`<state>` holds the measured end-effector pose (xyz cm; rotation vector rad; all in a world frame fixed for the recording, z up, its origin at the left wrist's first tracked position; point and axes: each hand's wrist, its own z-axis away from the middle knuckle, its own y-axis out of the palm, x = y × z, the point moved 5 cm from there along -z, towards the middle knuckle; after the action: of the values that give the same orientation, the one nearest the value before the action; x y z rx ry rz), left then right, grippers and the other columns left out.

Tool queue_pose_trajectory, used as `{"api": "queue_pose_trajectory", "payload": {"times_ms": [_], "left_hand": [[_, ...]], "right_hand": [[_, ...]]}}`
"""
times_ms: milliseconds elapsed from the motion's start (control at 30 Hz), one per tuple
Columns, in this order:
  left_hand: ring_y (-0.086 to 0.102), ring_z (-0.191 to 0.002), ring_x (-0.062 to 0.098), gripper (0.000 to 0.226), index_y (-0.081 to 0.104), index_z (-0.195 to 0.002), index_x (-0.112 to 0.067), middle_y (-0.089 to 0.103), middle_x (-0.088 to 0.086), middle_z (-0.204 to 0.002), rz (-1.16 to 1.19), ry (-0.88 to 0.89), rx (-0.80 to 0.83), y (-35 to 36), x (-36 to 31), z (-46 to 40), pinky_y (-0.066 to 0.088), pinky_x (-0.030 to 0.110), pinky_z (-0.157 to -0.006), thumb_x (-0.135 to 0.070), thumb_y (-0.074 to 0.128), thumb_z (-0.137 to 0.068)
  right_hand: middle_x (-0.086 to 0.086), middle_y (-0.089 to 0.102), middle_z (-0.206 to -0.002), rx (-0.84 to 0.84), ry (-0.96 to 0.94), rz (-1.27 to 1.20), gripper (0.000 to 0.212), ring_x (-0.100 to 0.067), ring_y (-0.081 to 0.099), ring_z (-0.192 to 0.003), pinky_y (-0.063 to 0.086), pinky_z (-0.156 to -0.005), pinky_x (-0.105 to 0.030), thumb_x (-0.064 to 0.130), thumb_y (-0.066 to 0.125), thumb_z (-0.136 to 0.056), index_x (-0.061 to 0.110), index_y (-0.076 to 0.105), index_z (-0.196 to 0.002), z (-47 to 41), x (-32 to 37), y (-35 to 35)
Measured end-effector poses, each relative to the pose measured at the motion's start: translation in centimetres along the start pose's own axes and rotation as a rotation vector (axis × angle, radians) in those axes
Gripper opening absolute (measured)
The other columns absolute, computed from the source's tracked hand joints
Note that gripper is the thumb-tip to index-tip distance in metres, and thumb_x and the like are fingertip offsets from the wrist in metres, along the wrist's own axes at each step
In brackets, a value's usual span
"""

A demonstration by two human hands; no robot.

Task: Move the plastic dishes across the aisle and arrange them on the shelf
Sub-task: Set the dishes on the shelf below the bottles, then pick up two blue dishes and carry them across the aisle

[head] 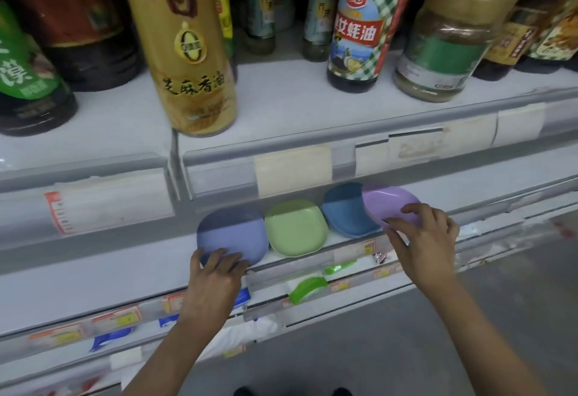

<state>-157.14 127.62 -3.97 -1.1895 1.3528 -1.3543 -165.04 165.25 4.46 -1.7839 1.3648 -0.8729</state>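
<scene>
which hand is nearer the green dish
Left, narrowly. The left hand rests on the periwinkle dish right beside the green dish. The right hand holds the lilac dish, beyond the blue dish.

Four plastic dishes in a row on the shelf, the last one tilted.

From my view the periwinkle dish [233, 234] lies flat at the left end, the pale green dish [295, 226] just beside it, then the blue dish [345, 211]. The lilac dish [391, 203] at the right end is tipped up, overlapping the blue one's right edge; all are rounded squares with shallow rims.
</scene>
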Motion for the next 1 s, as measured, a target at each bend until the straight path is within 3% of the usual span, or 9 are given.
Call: {"api": "queue_pose_trajectory", "payload": {"times_ms": [67, 167, 400, 533, 667, 800, 1000], "left_hand": [[0.066, -0.104, 0.034, 0.029, 0.075, -0.105, -0.020, 0.073, 0.003, -0.109, -0.009, -0.029, -0.115, -0.7, -0.6, 0.1, 0.038, 0.058, -0.101, -0.022, 0.068, -0.078], [0.066, -0.101, 0.035, 0.038, 0.076, -0.106, -0.016, 0.073, 0.007, -0.107, 0.010, -0.085, -0.241, -3.1, -2.6, -1.0, 0.039, 0.059, -0.099, -0.032, 0.046, -0.089], [0.067, -0.099, 0.031, 0.027, 0.076, -0.101, -0.019, 0.073, 0.001, -0.107, 0.065, -0.175, -0.430, -7.5, -12.5, -6.9, 0.038, 0.059, -0.100, -0.030, 0.054, -0.090], [0.066, -0.099, 0.030, 0.025, 0.076, -0.097, -0.019, 0.073, 0.000, -0.105, 0.070, -0.162, -0.432, -8.3, -18.2, -9.2, 0.041, 0.057, -0.098, -0.029, 0.055, -0.090], [0.067, -0.101, 0.028, 0.022, 0.077, -0.101, -0.021, 0.074, -0.002, -0.105, 0.031, -0.165, -0.393, -8.0, -20.2, -9.0, 0.041, 0.057, -0.098, -0.027, 0.060, -0.087], [0.067, -0.100, 0.028, 0.022, 0.077, -0.101, -0.021, 0.074, -0.001, -0.107, 0.018, -0.216, -0.385, -8.6, -19.2, -6.7, 0.041, 0.056, -0.098, -0.026, 0.062, -0.085], [0.066, -0.104, 0.025, 0.022, 0.073, -0.105, -0.025, 0.072, -0.004, -0.113, -0.019, -0.480, -0.459, -12.1, -11.1, 5.0, 0.042, 0.053, -0.098, -0.028, 0.062, -0.086]], "right_hand": [[-0.008, 0.059, -0.118, 0.010, 0.043, 0.008, 0.013, -0.037, 0.052, -0.107, 0.035, -0.092, -0.047, 0.026, 0.073, -0.087, 0.028, 0.079, -0.098, -0.8, -2.8, 1.3], [-0.007, 0.059, -0.118, 0.085, 0.067, -0.008, 0.020, -0.037, 0.052, -0.108, 0.036, -0.092, -0.048, 0.021, 0.083, -0.081, 0.030, 0.079, -0.098, -2.0, -6.8, 3.9], [-0.003, 0.059, -0.118, 0.222, -0.136, -0.045, 0.019, -0.031, 0.054, -0.106, 0.035, -0.092, -0.045, 0.033, 0.070, -0.084, 0.041, 0.078, -0.100, -2.4, -12.4, 8.3], [-0.003, 0.059, -0.121, 0.266, -0.211, -0.129, 0.024, -0.030, 0.056, -0.110, 0.037, -0.097, -0.049, 0.039, 0.065, -0.084, 0.040, 0.075, -0.105, -2.6, -13.3, 8.3], [-0.005, 0.057, -0.125, 0.271, -0.214, -0.209, 0.028, -0.029, 0.054, -0.115, 0.036, -0.101, -0.052, 0.034, 0.074, -0.083, 0.034, 0.072, -0.111, -2.7, -13.5, 6.9], [-0.002, 0.057, -0.120, 0.204, -0.312, -0.370, 0.022, -0.026, 0.051, -0.113, 0.037, -0.099, -0.050, 0.038, 0.062, -0.087, 0.031, 0.072, -0.106, -3.1, -7.1, 4.3], [0.005, 0.055, -0.120, 0.281, -0.659, -0.540, 0.021, -0.023, 0.053, -0.115, 0.034, -0.103, -0.049, 0.038, 0.064, -0.091, 0.037, 0.070, -0.110, -0.3, 12.6, 0.6]]}}
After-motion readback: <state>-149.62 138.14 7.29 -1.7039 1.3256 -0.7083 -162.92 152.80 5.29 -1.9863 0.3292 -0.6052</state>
